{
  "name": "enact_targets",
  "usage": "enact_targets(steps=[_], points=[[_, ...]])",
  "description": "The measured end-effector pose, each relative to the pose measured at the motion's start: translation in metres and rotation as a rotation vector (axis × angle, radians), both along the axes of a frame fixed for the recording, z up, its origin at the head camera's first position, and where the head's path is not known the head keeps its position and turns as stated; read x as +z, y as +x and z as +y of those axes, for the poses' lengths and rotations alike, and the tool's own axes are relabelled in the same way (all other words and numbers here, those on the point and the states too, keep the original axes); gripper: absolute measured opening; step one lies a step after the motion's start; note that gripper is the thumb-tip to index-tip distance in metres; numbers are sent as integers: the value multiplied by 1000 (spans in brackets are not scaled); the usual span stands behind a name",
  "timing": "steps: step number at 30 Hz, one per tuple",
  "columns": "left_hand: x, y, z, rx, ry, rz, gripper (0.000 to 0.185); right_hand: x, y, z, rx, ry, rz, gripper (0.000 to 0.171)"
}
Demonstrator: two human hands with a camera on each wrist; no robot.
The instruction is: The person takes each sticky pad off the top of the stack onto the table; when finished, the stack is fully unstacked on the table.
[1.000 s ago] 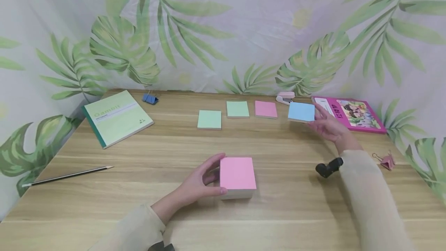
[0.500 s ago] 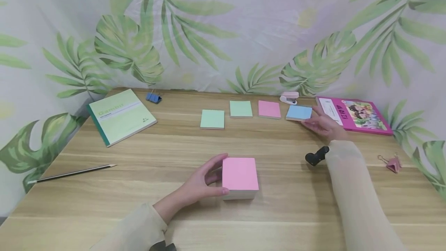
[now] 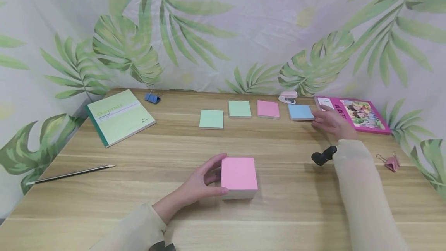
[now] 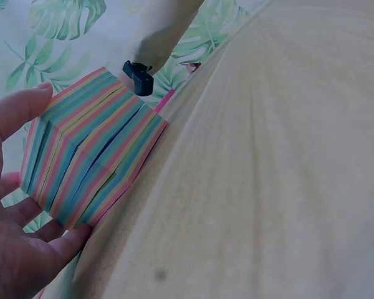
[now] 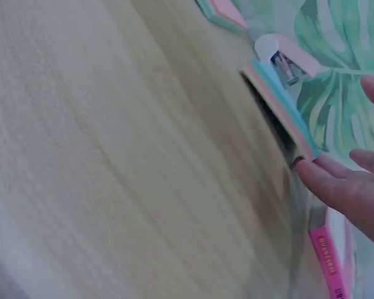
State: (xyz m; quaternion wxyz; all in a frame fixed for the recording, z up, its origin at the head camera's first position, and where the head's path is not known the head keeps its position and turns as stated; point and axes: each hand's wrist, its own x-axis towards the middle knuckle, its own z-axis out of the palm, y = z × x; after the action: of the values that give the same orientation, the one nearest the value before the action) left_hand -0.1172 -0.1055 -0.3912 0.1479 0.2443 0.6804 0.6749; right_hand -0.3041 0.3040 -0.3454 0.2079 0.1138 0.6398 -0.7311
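Fingers of the right hand (image 3: 331, 121) are loose and spread, one fingertip (image 5: 311, 169) right at the edge of the blue pad (image 3: 300, 112), maybe just touching, hard to call. That pad lies flat at the right end of a row with a pink pad (image 3: 268, 109) and two green ones, so four are laid out. Plenty remains in the thick stack (image 3: 239, 177) near the front edge of the table (image 3: 139, 189), which the left hand (image 3: 198, 184) grips by its side, thumb up top. Right arm's stretched far forward.
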Motion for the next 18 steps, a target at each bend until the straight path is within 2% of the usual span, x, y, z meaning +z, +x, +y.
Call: enact_targets(steps=[3, 6, 10, 13, 18], points=[[0, 1, 0, -2, -1, -2, 80, 7, 7, -1, 2, -45, 48, 77], [1, 1, 1, -4, -8, -6, 80, 14, 19, -6, 49, -95, 140, 72], [2, 1, 0, -5, -9, -11, 80, 15, 41, -23, 221, -142, 326, 64], [1, 0, 0, -6, -4, -5, 80, 11, 59, -44, 370, -222, 439, 59], [-1, -1, 0, -3, -18, 2, 81, 7, 88, -82, 529, -292, 517, 60]])
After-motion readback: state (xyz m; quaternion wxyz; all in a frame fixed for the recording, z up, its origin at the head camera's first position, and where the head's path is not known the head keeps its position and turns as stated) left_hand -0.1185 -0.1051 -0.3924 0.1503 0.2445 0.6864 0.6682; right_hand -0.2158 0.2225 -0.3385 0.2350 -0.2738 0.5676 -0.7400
